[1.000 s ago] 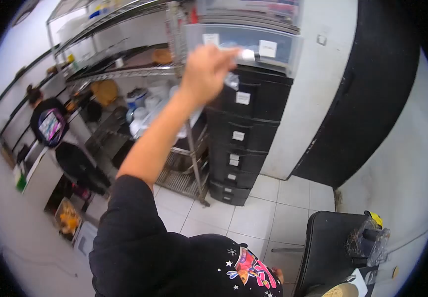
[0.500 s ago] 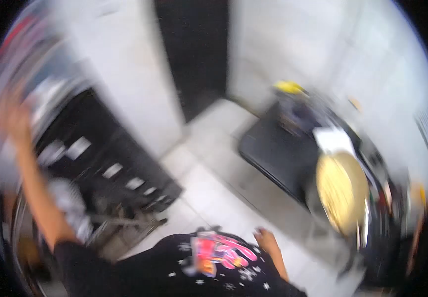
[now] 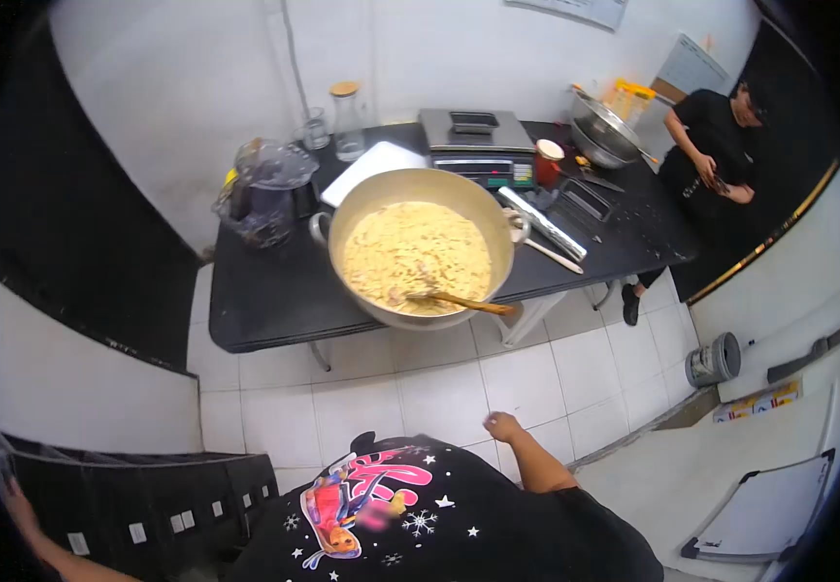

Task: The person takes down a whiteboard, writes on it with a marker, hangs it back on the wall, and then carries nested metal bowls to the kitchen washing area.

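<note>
At the far left edge my left hand [image 3: 20, 509] is by the top of the black drawer unit [image 3: 138, 485]; its fingers are blurred and partly cut off. My right hand [image 3: 504, 426] hangs over the tiled floor with its fingers curled, and what it holds, if anything, is too small to tell. In front stands a black table [image 3: 255, 301] bearing a large metal pot [image 3: 420, 322] of yellow food [image 3: 415, 252]. A wooden spoon [image 3: 478, 306] rests in the pot, its handle over the near rim.
Behind the pot are a scale [image 3: 483, 136], a glass bottle [image 3: 348, 126] and a white board [image 3: 371, 170]. Foil [image 3: 546, 225] and metal bowls [image 3: 604, 131] lie to the right. Another person [image 3: 711, 145] stands beyond the table. A bucket [image 3: 714, 359] is at the right wall.
The view has swung right from the shelves and drawers to the table and pot. My left hand, earlier raised at the clear top drawer, is now at the left edge.
</note>
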`<state>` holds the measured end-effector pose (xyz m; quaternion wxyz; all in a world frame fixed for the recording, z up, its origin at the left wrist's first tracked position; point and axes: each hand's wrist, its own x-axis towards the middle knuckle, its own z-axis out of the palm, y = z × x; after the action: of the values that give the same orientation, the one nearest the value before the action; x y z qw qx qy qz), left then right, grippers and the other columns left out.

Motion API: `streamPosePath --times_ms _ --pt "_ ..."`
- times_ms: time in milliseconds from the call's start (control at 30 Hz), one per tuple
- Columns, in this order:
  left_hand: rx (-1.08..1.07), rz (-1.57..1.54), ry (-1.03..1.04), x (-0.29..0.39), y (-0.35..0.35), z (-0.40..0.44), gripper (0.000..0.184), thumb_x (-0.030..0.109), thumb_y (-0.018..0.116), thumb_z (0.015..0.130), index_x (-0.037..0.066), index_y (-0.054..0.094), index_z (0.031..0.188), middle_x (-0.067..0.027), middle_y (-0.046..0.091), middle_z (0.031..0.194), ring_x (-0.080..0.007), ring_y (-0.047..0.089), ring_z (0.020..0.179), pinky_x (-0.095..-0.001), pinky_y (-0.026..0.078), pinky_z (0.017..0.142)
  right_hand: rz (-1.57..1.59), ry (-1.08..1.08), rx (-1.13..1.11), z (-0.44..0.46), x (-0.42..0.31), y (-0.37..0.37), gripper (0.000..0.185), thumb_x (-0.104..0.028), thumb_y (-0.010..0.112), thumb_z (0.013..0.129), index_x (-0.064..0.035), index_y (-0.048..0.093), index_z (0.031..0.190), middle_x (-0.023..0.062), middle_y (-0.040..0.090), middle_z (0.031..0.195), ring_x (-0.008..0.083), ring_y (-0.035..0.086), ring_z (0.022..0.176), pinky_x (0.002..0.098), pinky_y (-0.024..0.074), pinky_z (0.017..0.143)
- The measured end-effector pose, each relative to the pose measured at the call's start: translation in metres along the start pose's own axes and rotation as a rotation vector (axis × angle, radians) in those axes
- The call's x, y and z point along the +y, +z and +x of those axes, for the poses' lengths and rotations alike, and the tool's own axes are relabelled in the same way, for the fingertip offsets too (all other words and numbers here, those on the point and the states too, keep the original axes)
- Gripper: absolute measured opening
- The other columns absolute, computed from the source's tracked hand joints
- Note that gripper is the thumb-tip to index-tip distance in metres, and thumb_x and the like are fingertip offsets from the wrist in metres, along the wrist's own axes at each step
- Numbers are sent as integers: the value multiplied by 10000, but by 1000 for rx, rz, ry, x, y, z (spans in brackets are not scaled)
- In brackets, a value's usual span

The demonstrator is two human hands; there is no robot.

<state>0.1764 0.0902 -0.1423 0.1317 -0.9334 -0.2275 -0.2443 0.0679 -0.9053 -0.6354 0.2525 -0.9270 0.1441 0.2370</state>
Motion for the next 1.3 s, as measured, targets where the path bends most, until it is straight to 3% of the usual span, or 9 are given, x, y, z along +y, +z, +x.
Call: streamPosePath --times_ms 67,100,200,300,400,633,867,1133,1300 --pt "-27 -411 37 157 -8 -22 412 217 475 870 136 415 1269 -116 406 1298 -255 427 1148 -354 327 955 -165 258 -102 -15 79 29 384 -370 453 811 -24 611 868 155 615 925 303 558 927 376 444 801" --pt "-370 -811 -11 217 -17 -23 446 176 450 882 106 340 1310 -104 339 1346 -258 388 1180 -350 303 972 -169 331 -96 -32 114 39 402 -371 430 817 -14 611 850 160 618 893 296 578 863 375 456 773" --pt "-511 -837 526 431 -89 -54 450 136 461 865 67 350 1296 -183 390 1283 -265 411 1160 -333 311 963 3 581 -124 -76 167 26 338 -310 456 815 -6 605 825 149 621 744 253 607 619 361 493 631" --pt "-657 -1103 818 580 -137 -70 474 142 499 835 58 369 1283 -171 466 1209 -239 445 1124 -328 336 941 418 685 364 -100 220 60 245 -234 506 798 -10 598 829 111 613 676 201 578 504 330 485 529" --pt "-812 -1124 1155 699 -178 -89 474 168 519 828 39 385 1263 -151 524 1130 -209 481 1066 -313 362 910 777 792 484 -124 215 64 199 -201 552 772 -16 592 834 96 612 657 166 583 541 294 472 516" --pt "-1002 -921 1700 942 -231 -145 515 332 506 850 67 383 1273 -110 549 1081 -162 549 899 -294 432 793 615 711 533 -175 154 108 216 -274 571 766 -82 637 839 102 628 710 216 613 671 328 473 619" --pt "-1042 -719 1741 1141 -244 -233 477 330 498 850 105 410 1261 -74 543 1071 -128 540 799 -274 447 641 883 936 334 -191 180 163 239 -275 577 776 -69 616 891 96 630 782 206 599 671 326 461 607" --pt "-1161 -629 1713 1330 -232 -277 505 347 504 826 102 411 1257 -108 544 1106 -211 578 870 -333 467 646 802 957 417 -175 282 40 227 -251 562 798 -48 590 896 89 620 782 181 584 649 319 449 575" --pt "-1199 -639 1656 1412 -218 -315 414 285 494 854 93 452 1218 -109 570 1041 -178 583 799 -310 460 655 1078 909 791 -168 336 -99 195 -208 532 826 -29 563 898 77 604 772 150 563 627 296 437 546"
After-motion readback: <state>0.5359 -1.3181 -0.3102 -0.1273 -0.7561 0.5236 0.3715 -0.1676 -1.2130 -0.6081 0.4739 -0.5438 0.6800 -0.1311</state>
